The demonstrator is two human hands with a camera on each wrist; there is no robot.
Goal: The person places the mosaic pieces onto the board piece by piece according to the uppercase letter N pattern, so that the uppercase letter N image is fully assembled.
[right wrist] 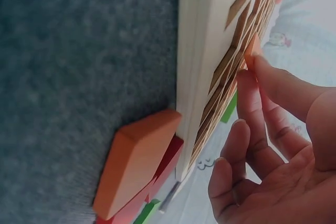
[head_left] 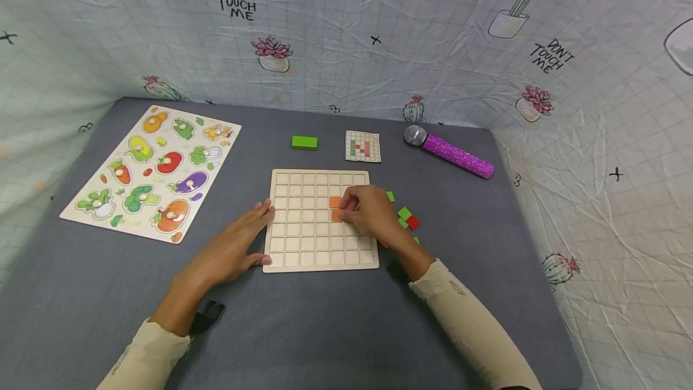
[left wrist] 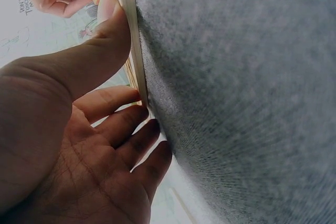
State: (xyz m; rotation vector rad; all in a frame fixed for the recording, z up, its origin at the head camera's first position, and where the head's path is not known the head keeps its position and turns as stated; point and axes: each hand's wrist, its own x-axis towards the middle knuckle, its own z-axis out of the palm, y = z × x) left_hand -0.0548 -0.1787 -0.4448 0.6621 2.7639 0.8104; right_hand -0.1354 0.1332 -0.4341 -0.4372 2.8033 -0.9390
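A pale wooden grid board (head_left: 292,227) lies flat on the grey table. My left hand (head_left: 233,248) rests against its left edge, fingers fairly straight and thumb at the near corner; in the left wrist view the left hand (left wrist: 100,145) touches the board's rim. Over the right part of the board, my right hand (head_left: 373,209) pinches an orange square tile (right wrist: 253,51) between thumb and fingertips, at a grid cell. Another orange tile (head_left: 335,201) sits in the cell just beyond. Beside the board's right edge lie loose tiles, among them a red tile (head_left: 413,222) and a green tile (head_left: 405,213).
Beyond the board are a green block (head_left: 304,142) and a small pattern card (head_left: 363,146) with coloured squares. A purple microphone (head_left: 455,154) lies at the back right. A vegetable puzzle board (head_left: 157,167) occupies the left side. A printed cloth (head_left: 346,35) hangs behind the table.
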